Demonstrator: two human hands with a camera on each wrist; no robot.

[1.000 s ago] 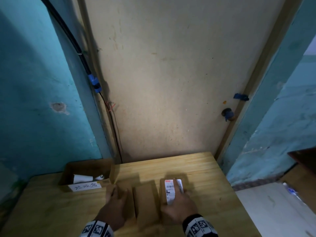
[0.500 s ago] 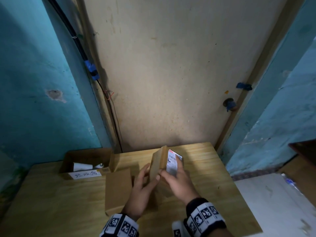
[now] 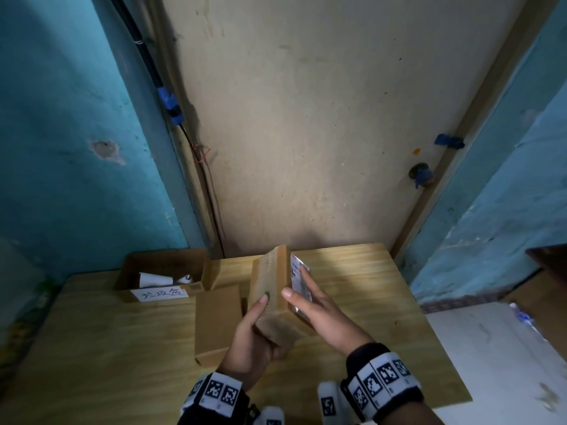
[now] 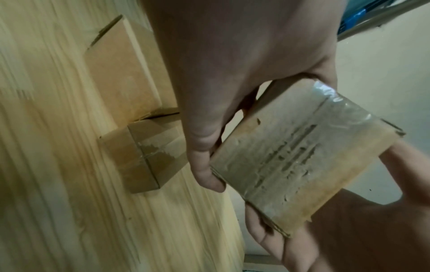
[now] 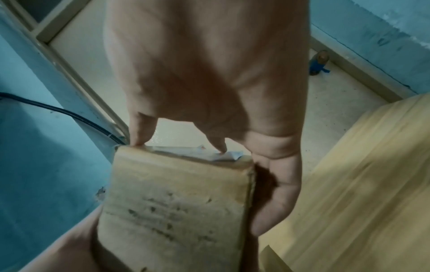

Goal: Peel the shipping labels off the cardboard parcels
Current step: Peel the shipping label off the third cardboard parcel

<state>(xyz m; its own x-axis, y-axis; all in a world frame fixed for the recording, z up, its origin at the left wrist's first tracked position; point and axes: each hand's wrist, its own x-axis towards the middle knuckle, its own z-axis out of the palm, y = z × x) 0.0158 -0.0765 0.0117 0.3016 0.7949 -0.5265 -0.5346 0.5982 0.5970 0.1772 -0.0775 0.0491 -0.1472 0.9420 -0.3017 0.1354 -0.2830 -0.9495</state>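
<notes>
A brown taped cardboard parcel (image 3: 268,286) is held upright above the table, a little tilted. My left hand (image 3: 254,342) grips it from below, thumb on its near face. A white shipping label (image 3: 297,276) with a red corner sits on its right face. My right hand (image 3: 319,311) holds that side, fingers lying on the label and thumb on the near face. In the right wrist view two fingertips (image 5: 220,147) touch the label (image 5: 209,154) at the parcel's (image 5: 177,202) far edge. The left wrist view shows the taped face (image 4: 302,156).
A flat parcel (image 3: 217,320) lies on the wooden table (image 3: 368,302) left of my hands, and a small taped one (image 4: 144,154) lies beside it. An open cardboard box (image 3: 135,265) with white paper scraps and a handwritten note stands at the back left. Walls close in behind.
The labelled parcel has come up off the table in my right hand. My left hand left the flat parcel and took the lifted one from below.
</notes>
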